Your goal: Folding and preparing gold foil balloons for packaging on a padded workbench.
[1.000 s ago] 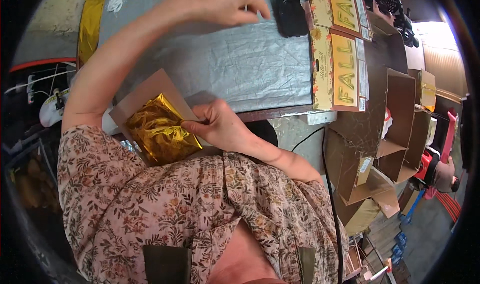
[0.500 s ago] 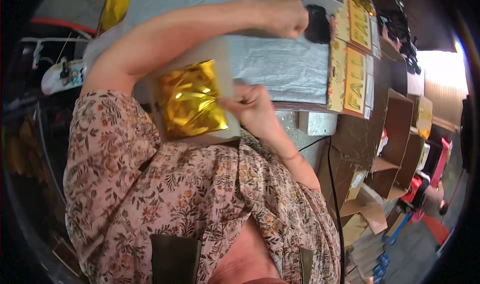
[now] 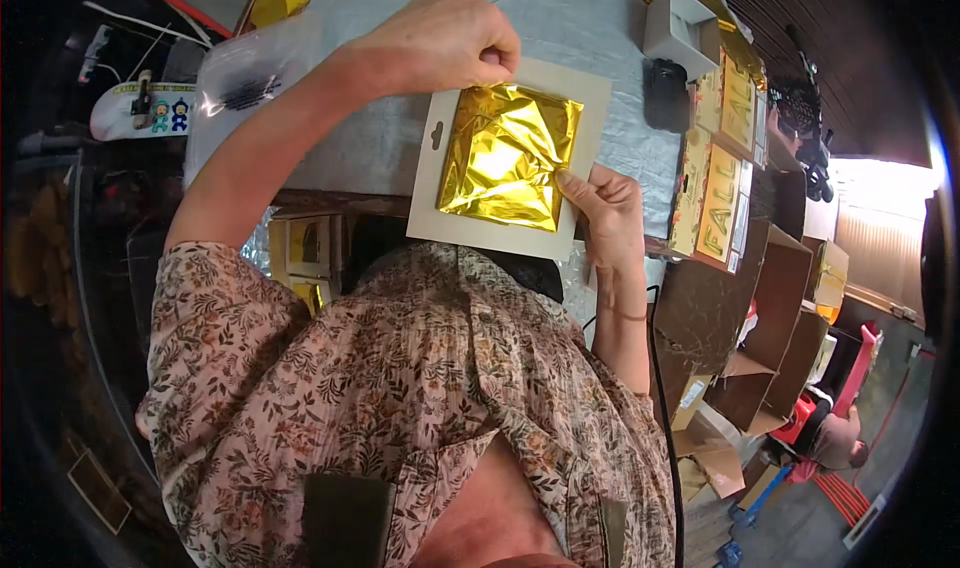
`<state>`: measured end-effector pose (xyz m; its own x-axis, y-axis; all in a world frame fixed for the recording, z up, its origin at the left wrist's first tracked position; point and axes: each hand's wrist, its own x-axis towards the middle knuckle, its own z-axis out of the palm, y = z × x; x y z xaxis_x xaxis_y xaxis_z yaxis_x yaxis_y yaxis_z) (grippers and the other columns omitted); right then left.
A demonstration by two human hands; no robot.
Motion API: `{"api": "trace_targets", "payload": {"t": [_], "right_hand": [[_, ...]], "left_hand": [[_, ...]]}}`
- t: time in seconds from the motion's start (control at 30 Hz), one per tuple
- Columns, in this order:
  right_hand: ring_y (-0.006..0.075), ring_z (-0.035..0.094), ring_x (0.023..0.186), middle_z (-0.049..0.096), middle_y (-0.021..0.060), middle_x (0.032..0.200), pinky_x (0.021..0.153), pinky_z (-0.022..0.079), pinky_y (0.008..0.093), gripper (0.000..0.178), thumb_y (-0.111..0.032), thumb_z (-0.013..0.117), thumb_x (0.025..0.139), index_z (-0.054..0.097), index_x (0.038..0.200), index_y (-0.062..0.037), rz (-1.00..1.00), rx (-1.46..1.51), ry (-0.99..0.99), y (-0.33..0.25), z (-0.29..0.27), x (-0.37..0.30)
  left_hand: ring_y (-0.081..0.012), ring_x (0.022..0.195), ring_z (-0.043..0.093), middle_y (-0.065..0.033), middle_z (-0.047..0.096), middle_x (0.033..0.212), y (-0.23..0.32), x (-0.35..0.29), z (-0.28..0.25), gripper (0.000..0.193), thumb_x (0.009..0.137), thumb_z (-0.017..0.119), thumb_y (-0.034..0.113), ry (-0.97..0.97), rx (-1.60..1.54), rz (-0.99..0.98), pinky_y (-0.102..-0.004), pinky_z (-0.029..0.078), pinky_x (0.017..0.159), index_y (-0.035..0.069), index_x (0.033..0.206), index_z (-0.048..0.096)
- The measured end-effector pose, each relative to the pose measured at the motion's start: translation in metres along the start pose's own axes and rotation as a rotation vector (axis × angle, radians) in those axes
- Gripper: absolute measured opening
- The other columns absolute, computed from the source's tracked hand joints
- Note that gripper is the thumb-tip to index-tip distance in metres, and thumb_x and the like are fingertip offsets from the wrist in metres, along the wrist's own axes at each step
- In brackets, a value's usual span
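A folded square of shiny gold foil lies against a pale backing card, which has a hanging slot near its left side. My right hand grips the card and foil at their right side, thumb on the front and fingers behind. Over the foil's top edge, my left hand is closed in a pinch. Whatever sits between its fingertips is too small or hidden to name. The card is held at the near edge of the table, just in front of my chest.
A silvery sheet covers the table. On its right stand yellow printed boxes, a white open box and a black object. Clear plastic bags lie left. Brown cartons stand right; a person is farther off.
My left hand has come back from beside the black object to the foil's top edge. My right hand has carried the card and foil rightward and slightly up, clear of my left arm.
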<state>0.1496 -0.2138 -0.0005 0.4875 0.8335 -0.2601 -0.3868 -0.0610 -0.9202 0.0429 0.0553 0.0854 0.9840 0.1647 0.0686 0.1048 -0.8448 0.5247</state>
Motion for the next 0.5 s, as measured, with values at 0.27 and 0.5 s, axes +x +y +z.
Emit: {"api": "trace_targets", "payload": {"t": [0.27, 0.5], "right_hand": [[0.0100, 0.068, 0.078, 0.076, 0.0084, 0.095, 0.070, 0.053, 0.0234, 0.016, -0.005, 0.071, 0.096, 0.075, 0.106, 0.0068, 0.000, -0.018, 0.058, -0.003, -0.005, 0.006], [0.0080, 0.064, 0.077, 0.075, 0.0055, 0.096, 0.070, 0.047, 0.0221, 0.020, -0.009, 0.070, 0.096, 0.074, 0.107, 0.0064, 0.066, -0.234, 0.086, -0.005, -0.013, 0.016]], "left_hand": [[-0.0237, 0.091, 0.070, -0.0105, 0.074, 0.103, -0.034, -0.032, 0.019, 0.042, 0.093, 0.072, 0.042, 0.506, -0.172, -0.096, -0.0364, 0.054, 0.077, 0.005, 0.115, 0.073], [-0.0107, 0.092, 0.065, -0.0059, 0.073, 0.104, -0.019, -0.080, 0.075, 0.038, 0.100, 0.070, 0.028, 0.223, -0.960, -0.322, -0.0284, 0.053, 0.080, -0.003, 0.122, 0.067]]}}
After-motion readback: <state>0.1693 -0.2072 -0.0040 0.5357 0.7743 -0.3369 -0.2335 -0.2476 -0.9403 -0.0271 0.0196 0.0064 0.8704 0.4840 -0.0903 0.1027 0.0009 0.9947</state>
